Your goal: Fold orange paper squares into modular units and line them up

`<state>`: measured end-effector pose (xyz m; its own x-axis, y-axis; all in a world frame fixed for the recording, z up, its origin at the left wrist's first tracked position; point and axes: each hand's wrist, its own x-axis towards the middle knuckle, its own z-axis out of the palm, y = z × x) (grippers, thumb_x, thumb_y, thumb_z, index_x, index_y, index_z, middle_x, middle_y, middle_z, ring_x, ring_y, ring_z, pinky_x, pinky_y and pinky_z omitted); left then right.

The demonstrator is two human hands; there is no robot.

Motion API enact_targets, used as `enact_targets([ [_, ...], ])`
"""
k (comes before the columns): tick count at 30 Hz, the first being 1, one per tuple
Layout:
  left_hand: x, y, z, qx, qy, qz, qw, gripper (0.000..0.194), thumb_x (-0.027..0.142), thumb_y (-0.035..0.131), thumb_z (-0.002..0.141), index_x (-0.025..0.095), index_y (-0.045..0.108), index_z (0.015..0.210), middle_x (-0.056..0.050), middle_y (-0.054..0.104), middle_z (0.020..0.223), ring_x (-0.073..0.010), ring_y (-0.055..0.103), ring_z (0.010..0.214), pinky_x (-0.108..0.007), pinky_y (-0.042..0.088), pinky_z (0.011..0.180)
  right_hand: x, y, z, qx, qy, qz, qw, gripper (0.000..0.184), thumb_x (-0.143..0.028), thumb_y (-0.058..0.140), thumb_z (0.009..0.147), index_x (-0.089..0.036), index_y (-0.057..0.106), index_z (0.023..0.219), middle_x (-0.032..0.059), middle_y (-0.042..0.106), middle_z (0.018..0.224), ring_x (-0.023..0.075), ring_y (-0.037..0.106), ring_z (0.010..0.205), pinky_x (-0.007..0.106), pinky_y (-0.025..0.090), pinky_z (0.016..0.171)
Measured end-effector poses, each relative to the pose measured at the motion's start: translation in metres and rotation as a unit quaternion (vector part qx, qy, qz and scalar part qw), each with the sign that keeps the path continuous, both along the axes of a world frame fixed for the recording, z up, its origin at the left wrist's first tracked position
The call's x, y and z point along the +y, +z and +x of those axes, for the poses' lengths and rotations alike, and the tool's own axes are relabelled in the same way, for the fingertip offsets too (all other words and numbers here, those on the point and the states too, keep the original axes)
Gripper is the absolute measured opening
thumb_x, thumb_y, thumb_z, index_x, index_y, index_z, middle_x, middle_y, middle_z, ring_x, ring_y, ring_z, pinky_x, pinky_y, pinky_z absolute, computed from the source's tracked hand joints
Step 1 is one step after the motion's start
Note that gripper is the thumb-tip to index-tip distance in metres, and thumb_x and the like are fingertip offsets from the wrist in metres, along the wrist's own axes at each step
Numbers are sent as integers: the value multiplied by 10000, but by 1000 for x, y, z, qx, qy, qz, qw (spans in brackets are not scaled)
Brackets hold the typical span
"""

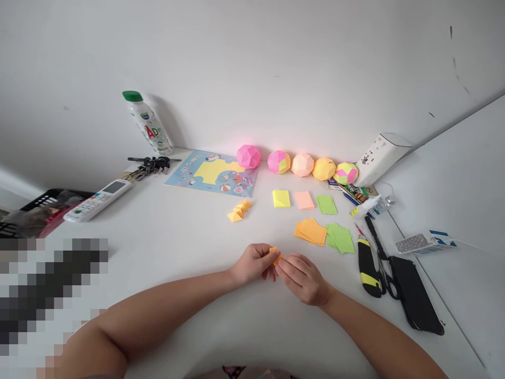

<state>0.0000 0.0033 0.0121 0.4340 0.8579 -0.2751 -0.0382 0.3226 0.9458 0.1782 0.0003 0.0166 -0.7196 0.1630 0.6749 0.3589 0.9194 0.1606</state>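
Between my two hands is a small piece of orange paper, partly covered by fingers. My left hand pinches it from the left, thumb on top. From the right, the fingertips of my right hand close on its lower edge. Beyond my hands lie a short row of folded orange paper units, a loose stack of orange paper squares and a fan of green paper squares. Further back sit yellow, peach and green paper pads.
Several paper balls line the wall beside a blue picture sheet. At right are a utility knife, scissors, a black phone and a glue bottle. A remote, keys and a bottle stand left.
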Motion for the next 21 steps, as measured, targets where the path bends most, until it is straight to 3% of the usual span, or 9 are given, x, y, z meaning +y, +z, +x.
enact_targets([
  [7,-1,2,2,34,35,21,999,373,507,507,782,147,566,704,9,569,619,-106,557,523,-224,469,511,1,-8,-4,66,-36,-129,989,221,-15,488,817,-141,629,931,70,654,789,176,559,714,318,503,603],
  [15,1,5,-3,19,-37,18,999,299,415,453,827,158,605,838,-29,627,792,-150,599,713,-277,505,657,4,-11,-4,161,-39,-295,941,177,-87,443,856,-145,610,873,80,617,781,161,550,699,307,515,599],
  [18,1,8,-3,25,-33,13,999,279,387,459,826,152,608,831,-27,624,772,-147,598,705,-274,506,656,4,-11,-4,160,-31,-283,945,181,-80,438,857,-140,608,878,86,629,802,162,560,724,312,523,619],
  [21,2,11,-2,42,-20,3,999,276,384,471,823,146,611,824,-16,615,744,-126,592,634,-266,504,638,3,-10,-4,111,-9,-205,972,197,-34,452,838,-128,614,897,87,654,839,172,572,790,321,523,662],
])
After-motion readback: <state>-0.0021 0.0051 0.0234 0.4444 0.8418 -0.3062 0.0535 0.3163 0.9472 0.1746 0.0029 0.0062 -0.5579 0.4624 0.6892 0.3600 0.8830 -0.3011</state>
